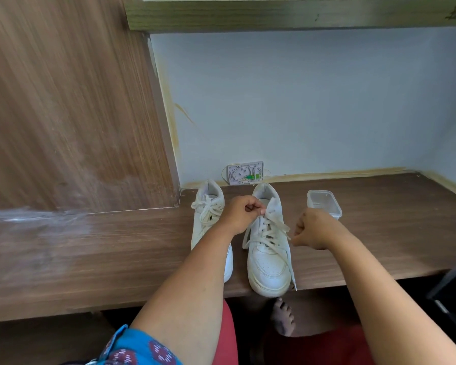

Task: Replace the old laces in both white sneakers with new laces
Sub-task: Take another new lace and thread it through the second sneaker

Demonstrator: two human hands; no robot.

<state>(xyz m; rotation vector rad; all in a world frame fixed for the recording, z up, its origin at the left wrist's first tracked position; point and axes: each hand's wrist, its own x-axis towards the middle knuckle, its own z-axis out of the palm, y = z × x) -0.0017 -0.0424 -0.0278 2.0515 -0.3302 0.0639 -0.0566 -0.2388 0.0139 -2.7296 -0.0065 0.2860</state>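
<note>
Both sneakers, left (208,227) and right (269,254), are white with off-white, cream-tinged laces (271,227); the container (324,202) beside them is clear, colourless plastic. Desk surface (90,254) is dark brown wood grain with a whitish scuffed patch toward the left, the side panel (63,101) a lighter brown grain, and the wall (300,101) pale blue with yellowish staining along its edges. Sleeve (140,349) is bright blue with dark red patterned spots; garment over the lap (229,335) is red.

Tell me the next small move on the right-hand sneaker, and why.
Probably pull both hands apart to undo the bow. The left hand pinches the lace near the tongue of the right sneaker, the right hand pinches its other end, and the lace is still threaded.
</note>
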